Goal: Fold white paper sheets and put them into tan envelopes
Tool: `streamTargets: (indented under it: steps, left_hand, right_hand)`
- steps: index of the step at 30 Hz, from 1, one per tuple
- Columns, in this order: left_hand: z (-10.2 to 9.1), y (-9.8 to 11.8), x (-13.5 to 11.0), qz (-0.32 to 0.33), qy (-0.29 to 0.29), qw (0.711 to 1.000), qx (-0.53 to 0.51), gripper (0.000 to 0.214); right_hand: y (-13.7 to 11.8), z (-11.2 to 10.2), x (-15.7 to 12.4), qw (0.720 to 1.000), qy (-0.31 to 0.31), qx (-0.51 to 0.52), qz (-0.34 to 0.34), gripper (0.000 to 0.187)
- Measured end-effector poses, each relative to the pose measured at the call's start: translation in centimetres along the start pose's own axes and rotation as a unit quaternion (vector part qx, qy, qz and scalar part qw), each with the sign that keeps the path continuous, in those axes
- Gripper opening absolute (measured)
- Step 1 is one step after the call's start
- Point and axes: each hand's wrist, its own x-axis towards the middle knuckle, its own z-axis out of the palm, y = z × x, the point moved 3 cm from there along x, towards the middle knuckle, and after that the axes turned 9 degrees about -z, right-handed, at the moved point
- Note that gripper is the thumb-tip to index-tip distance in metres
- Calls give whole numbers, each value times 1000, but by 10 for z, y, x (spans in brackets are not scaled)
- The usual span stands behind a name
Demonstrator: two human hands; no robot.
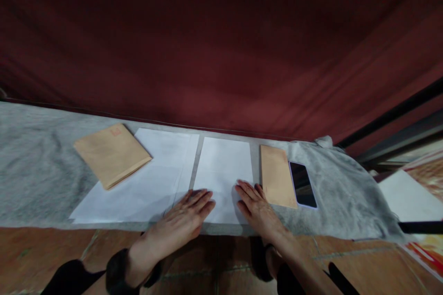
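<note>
A white sheet of paper (224, 166) lies in front of me on a grey cloth (34, 161). My left hand (188, 214) rests flat on its near left corner, fingers stretched out. My right hand (256, 205) lies flat on its near right edge, fingers also extended. Neither hand holds anything. A brown envelope (277, 176) lies just right of the sheet, next to my right hand. Another brown envelope (111, 154) lies on a larger white sheet (148, 184) at the left.
A dark phone (302, 184) lies face up right of the narrow envelope. A dark red curtain (221, 46) hangs behind the cloth-covered ledge. Reddish tiles (214, 258) run below. More white paper (408, 198) lies at the far right.
</note>
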Motion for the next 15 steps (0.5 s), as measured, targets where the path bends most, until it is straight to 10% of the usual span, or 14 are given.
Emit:
streamTargets:
  steps: [9,15]
  left_hand:
    - [-21,-15,11,-67,12,996,-59,78]
    - [-33,-33,23,-140,69,965,-212,41]
  right_hand:
    - [20,0,0,989,96,102,52,45]
    - [44,-4,-3,934,181,282,126,43]
